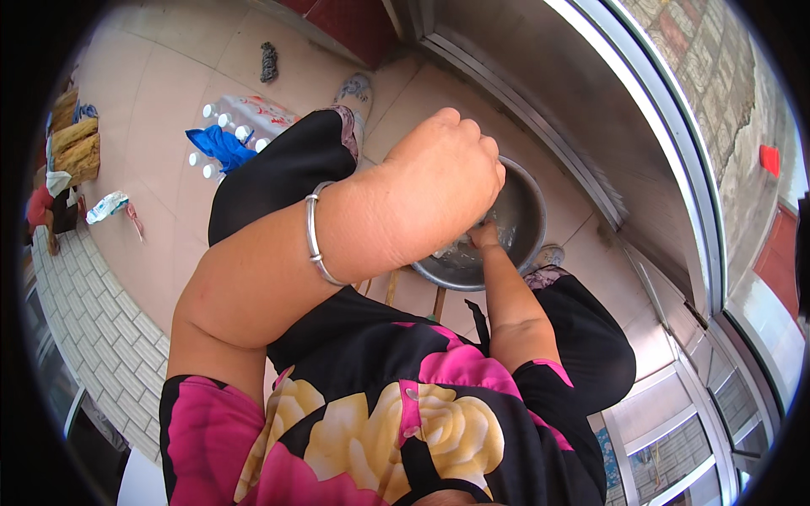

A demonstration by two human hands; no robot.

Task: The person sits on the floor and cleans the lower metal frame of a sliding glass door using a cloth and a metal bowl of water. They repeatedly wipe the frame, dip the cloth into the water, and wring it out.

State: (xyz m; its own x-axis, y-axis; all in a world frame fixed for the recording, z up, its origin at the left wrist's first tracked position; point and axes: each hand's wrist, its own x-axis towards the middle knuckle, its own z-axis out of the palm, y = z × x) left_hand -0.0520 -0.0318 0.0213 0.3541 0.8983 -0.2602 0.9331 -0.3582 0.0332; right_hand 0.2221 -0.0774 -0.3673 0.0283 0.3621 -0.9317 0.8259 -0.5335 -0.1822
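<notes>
My left hand, with a silver bangle on its wrist, is raised close to the camera and fills the middle of the view. Its fingers are curled away from me, so I cannot see whether anything is in them. Below and beyond it, a round metal basin rests low over the tiled floor between my feet, partly hidden by this hand. My right hand reaches down into the basin, beside a pale, wet-looking thing that I cannot make out. Its fingers are partly hidden.
Capped plastic bottles in wrap, with a blue cloth or bag on them, stand at the left. A dark coiled rope and a plastic packet lie on the floor. A metal-framed door is at the right; another person crouches far left.
</notes>
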